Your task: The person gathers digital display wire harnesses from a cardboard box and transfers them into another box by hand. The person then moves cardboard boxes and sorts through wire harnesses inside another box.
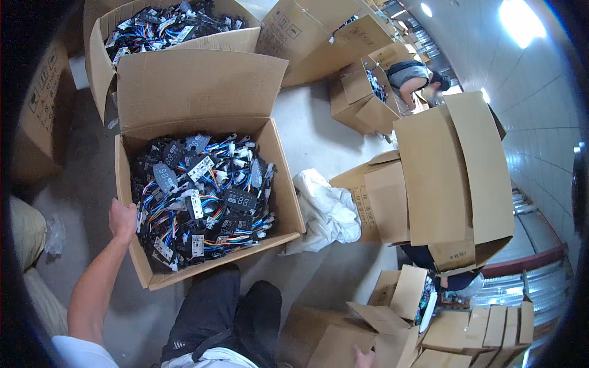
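Note:
An open cardboard box (283, 178) in front of me is filled with a tangle of small black display modules (239, 199), white connectors and multicoloured wires. My left hand (124, 219) is closed around the left wall of this box, its fingers hooked over the rim. At the lower edge, my right hand (364, 357) shows only in part, against a second cardboard box (340, 346) at lower right. Its thumb lies on the cardboard and the fingers appear closed on the edge, though most of the hand is cut off.
Behind stands another open carton (101, 67) full of wired modules. White sheeting (325, 211) lies on the floor right of the filled box. Tall cartons (435, 178) stand at right; a person (408, 80) bends over a box farther back. A clear plastic bag (55, 234) is at left.

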Demonstrator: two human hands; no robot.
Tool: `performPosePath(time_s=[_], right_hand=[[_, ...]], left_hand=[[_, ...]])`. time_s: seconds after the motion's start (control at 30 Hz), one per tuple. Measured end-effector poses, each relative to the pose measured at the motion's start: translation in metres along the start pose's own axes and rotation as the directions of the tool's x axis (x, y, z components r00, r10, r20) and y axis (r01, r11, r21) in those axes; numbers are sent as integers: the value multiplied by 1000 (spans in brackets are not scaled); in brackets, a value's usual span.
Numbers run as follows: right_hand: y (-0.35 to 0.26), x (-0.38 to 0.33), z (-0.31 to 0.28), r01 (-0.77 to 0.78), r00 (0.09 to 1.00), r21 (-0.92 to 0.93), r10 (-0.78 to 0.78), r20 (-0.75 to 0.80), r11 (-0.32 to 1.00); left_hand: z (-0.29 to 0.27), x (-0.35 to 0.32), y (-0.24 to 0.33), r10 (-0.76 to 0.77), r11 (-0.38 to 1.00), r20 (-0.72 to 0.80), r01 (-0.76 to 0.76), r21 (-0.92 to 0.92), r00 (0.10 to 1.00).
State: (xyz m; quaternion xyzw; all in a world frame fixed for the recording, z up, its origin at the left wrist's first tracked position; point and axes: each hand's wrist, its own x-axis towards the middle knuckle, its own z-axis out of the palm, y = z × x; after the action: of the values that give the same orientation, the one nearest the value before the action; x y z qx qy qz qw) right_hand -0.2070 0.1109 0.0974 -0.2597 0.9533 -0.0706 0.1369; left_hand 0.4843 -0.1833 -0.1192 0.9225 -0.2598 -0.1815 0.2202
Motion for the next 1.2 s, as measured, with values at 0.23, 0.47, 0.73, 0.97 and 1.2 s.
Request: performPosePath(time_s=[0.23, 0.47, 0.73, 0.97, 1.2], right_hand=[[21, 12, 15, 215, 975, 460, -213, -58, 862], [-6, -1, 9, 108, 994, 393, -92, -59, 913], [-9, -7, 8, 165, 986, 363, -141, -92, 917], [-40, -23, 1, 163, 983, 282, -130, -130, 945], [-5, -4, 10, 128, 991, 343, -104, -87, 931]], left_hand=[[4, 3, 0, -2, 1000, 16, 2, -4, 1000], [4, 0, 0, 21, 1000, -1, -21, -12, 1000], [7, 3, -5, 60, 998, -34, -61, -9, 998], [4, -4, 0, 44, 999, -52, -44, 10, 998], [3, 1, -7, 14, 1000, 4, -14, -10, 1000]])
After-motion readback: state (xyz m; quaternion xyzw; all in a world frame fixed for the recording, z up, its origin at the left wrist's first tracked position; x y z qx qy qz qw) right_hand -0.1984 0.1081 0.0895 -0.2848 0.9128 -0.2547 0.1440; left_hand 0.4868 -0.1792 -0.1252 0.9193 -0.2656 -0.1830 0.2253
